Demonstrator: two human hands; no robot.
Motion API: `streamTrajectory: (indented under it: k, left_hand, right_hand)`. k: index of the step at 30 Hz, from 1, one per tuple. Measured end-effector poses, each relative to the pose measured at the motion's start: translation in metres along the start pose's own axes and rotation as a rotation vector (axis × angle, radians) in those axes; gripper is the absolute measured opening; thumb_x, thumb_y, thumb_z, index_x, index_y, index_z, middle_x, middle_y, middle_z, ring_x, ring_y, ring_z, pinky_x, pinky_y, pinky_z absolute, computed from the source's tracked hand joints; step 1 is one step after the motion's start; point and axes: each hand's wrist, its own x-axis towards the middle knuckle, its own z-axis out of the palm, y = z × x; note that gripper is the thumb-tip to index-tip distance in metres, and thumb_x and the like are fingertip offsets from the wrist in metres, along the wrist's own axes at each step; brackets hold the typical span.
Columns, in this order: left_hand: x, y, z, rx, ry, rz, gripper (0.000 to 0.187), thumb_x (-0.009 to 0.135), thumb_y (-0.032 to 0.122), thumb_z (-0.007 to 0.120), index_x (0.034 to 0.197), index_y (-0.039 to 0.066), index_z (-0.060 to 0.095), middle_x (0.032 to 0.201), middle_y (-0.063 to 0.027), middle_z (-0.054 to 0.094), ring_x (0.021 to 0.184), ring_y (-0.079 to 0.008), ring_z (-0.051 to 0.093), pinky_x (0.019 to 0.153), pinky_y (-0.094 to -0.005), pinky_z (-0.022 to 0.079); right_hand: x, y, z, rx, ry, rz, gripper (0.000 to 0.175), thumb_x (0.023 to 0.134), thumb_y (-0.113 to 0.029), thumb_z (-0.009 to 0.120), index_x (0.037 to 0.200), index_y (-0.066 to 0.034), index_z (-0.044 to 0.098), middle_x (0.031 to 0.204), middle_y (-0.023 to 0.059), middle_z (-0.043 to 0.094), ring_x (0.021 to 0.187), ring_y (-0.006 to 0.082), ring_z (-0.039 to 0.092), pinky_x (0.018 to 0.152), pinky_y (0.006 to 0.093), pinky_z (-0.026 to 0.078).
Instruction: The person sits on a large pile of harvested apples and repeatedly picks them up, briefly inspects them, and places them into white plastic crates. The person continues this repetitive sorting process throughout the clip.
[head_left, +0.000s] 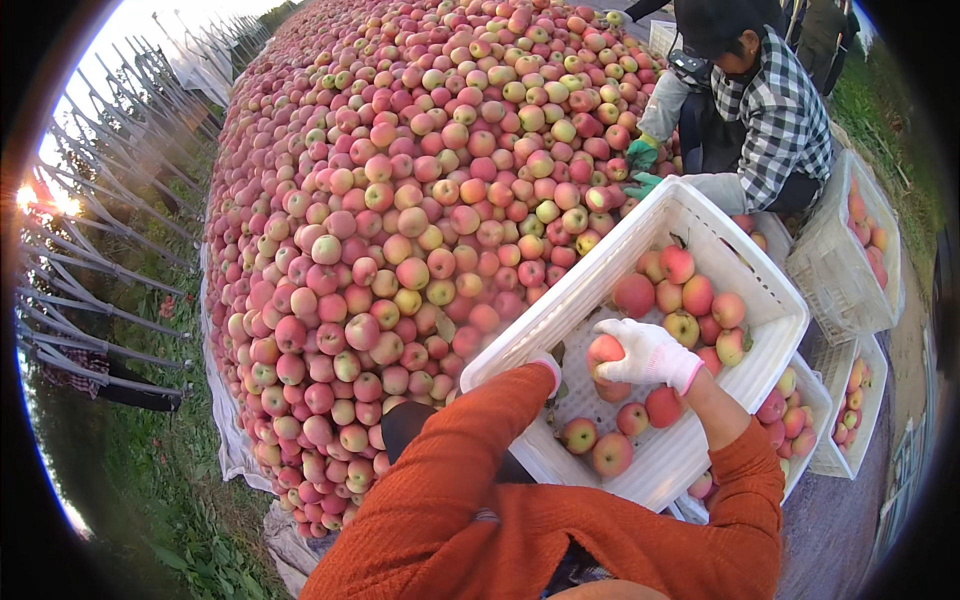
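A white plastic crate (517, 341) sits tilted in front of me, with several red-and-yellow apples (697, 295) grouped toward its far end. More apples (612, 454) lie on its perforated floor at the near end. Inside it, my right hand (646, 354) in a white knitted glove grips a red apple (604, 350), fingers curled over the top. Another apple (613, 391) shows just below that one. My left hand (553, 370) is at the crate's left side; only a bit of its glove shows past the orange sleeve, so its fingers are hidden.
A large heap of apples (405, 225) fills the left and middle, on a pale sheet (225, 420). Opposite, a co-worker (780, 112) with green gloves (642, 154) reaches to the heap. Filled crates (825, 262) stand at right. Metal poles (112, 300) rise at far left.
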Motion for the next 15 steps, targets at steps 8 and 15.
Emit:
streamTrajectory:
  k: [8, 15]
  left_hand:
    - [0.028, 0.013, 0.019, 0.105, 0.053, -0.108, 0.032, 0.096, 0.026, 0.058, 0.122, 0.02, 0.073, 0.126, -0.0029, 0.07, 0.116, -0.0234, 0.066, 0.085, -0.046, 0.052]
    - [0.013, 0.003, -0.005, 0.131, -0.023, 0.12, 0.035, 0.098, 0.029, 0.053, 0.125, 0.014, 0.068, 0.124, -0.0058, 0.068, 0.119, -0.023, 0.063, 0.094, -0.0426, 0.05]
  right_hand:
    - [-0.029, -0.027, -0.034, 0.23, 0.344, -0.1, 0.066, 0.076, -0.037, 0.072, 0.134, -0.0099, 0.055, 0.119, 0.0201, 0.064, 0.111, 0.0381, 0.062, 0.094, 0.0457, 0.051]
    - [-0.041, -0.017, -0.036, 0.548, 0.483, -0.243, 0.068, 0.078, -0.034, 0.069, 0.137, -0.0063, 0.052, 0.122, 0.0254, 0.062, 0.111, 0.0408, 0.063, 0.095, 0.0446, 0.05]
